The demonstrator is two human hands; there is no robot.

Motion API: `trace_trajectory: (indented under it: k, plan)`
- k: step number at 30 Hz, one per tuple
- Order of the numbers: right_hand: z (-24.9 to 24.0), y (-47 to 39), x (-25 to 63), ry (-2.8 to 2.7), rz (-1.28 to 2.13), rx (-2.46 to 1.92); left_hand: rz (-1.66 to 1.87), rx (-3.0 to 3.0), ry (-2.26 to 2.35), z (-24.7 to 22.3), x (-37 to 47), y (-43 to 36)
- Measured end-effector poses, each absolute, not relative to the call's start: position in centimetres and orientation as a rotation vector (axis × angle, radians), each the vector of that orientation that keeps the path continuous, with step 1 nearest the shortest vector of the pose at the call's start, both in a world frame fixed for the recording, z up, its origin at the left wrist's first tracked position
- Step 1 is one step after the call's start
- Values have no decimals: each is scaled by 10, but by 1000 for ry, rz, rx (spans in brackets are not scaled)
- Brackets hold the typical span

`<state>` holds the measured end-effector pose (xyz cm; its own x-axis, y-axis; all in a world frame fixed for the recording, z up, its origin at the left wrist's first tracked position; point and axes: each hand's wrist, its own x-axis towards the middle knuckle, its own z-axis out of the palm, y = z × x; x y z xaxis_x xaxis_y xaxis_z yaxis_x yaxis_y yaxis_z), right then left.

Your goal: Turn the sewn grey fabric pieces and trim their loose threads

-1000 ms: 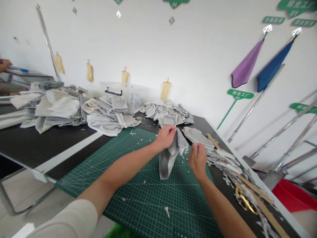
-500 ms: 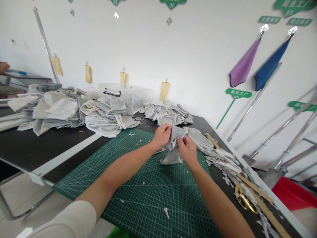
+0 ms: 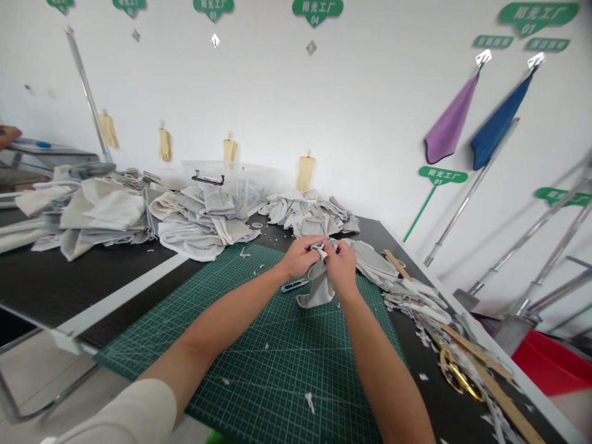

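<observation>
Both hands meet above the far part of the green cutting mat (image 3: 277, 345). Between them is a grey cloth (image 3: 320, 290), bunched at the top, with its lower end hanging down over the mat. My left hand (image 3: 300, 255) is closed on the cloth's left upper edge. My right hand (image 3: 341, 265) pinches it from the right, the fingers of both hands close together. A blue cutter (image 3: 294, 285) lies on the mat just left of the hanging cloth.
Cloth piles (image 3: 111, 209) cover the table's back left, with more (image 3: 309, 213) at the back. On the right lie wooden strips (image 3: 499, 394), scraps and gold-handled scissors (image 3: 457, 373). A clear box (image 3: 240, 182) stands by the wall; a person's arm (image 3: 9, 135) shows far left.
My hands have drawn together and the cloth's top is now bunched between them. The blue cutter shows more fully. The view has shifted slightly.
</observation>
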<state>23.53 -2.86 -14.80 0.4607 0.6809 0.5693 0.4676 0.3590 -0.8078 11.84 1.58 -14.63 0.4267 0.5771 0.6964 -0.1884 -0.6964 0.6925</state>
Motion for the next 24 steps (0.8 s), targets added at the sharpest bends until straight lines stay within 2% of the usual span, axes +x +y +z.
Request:
trace_trajectory:
  k: [8,11,19,24]
  plan:
    - [-140,-46,242,-1298,256,-1266,1098,1745,512,-141,113,22]
    - [-134,-54,249,-1323,301,-1275,1123,1712,656,-139,107,30]
    - [-118,-72,295,-1159,382,-1310,1538,1825,884,-117,76,48]
    - [-105,-85,314,-1000,188,-1291,1971,1673,1109,-109,60,53]
